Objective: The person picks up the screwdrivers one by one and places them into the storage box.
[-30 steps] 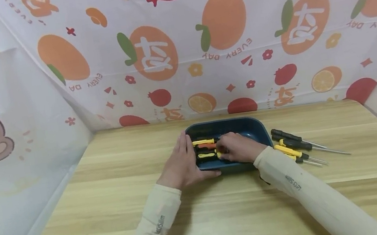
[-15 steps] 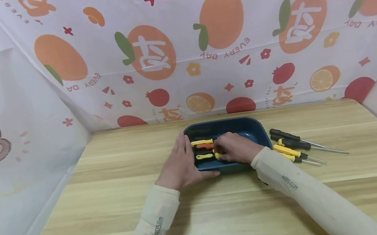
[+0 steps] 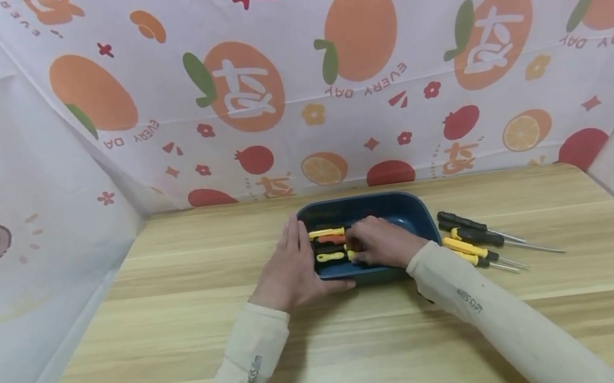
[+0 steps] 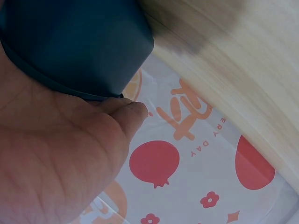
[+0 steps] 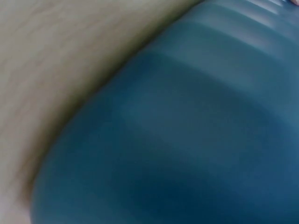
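A dark blue plastic bin [image 3: 365,201] stands near the back of the table. Along its left end rest the straight fingers of my left hand [image 3: 289,271], the thumb stretched along the front wall. The left wrist view has the left hand's fingertips right at the rim. My right hand [image 3: 381,242] reaches over the front wall with bent fingers and pinches the right end of a black-and-yellow screwdriver [image 3: 329,257] inside. Beyond it lie an orange-and-black handle [image 3: 331,240] and a yellow handle [image 3: 325,233]. The right hand hides their right ends.
Several screwdrivers lie fanned on the wooden table [image 3: 334,361] right of the bin, among them a black one [image 3: 462,220] and a yellow one [image 3: 465,247], shafts pointing right. A fruit-print cloth [image 3: 300,146] hangs behind the table's back edge.
The nearest screwdriver handle has turned slightly between the right fingers and sits a little closer to the front wall. Both hands keep their places; the head view has shifted slightly.
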Demonstrator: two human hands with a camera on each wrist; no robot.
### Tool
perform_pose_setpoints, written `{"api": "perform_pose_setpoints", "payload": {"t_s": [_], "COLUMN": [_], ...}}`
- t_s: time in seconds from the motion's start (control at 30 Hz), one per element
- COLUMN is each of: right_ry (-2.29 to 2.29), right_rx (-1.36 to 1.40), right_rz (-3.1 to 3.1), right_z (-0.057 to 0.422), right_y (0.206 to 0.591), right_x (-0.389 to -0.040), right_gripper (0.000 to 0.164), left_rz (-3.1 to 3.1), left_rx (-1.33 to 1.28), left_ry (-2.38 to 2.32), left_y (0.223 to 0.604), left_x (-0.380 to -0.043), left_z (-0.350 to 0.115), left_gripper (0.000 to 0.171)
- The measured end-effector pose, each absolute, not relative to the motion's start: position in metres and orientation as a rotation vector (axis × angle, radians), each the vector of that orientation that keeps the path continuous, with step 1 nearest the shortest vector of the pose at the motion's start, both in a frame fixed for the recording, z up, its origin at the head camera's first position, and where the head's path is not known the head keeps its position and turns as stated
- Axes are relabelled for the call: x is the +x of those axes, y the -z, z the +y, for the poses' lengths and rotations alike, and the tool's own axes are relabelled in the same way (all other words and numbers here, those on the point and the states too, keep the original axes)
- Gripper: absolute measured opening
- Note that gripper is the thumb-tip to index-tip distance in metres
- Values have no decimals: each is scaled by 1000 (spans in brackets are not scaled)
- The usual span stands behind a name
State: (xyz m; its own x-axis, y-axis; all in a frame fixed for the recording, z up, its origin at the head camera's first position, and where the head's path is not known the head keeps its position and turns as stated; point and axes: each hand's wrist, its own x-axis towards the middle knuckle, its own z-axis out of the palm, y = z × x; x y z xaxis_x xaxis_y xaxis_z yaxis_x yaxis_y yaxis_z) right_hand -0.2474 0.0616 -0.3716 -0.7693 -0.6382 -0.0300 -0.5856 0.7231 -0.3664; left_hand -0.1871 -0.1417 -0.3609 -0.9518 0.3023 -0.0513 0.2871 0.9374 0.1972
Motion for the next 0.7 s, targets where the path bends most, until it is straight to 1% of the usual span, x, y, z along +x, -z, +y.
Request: {"api": "perform_pose_setpoints", "payload": {"t_s": [0.23,0.47,0.7], "right_ry": [529,585,630], "right_rx": [-1013,-996,-1043], "right_rz": [2789,2822,2922], "right_z": [64,78,91], "right_y": [370,366,350], "right_x": [-244,-240,-237], "right_gripper": [18,19,16], "left_rz": [3023,3032,3045], "left_rx": [469,505,482], "left_ry": [-299,-287,-319], "left_y": [361,364,363], "left_x": [-185,-186,-185], "left_z": [-141,-136,-139], "left_gripper": [139,139,141]}}
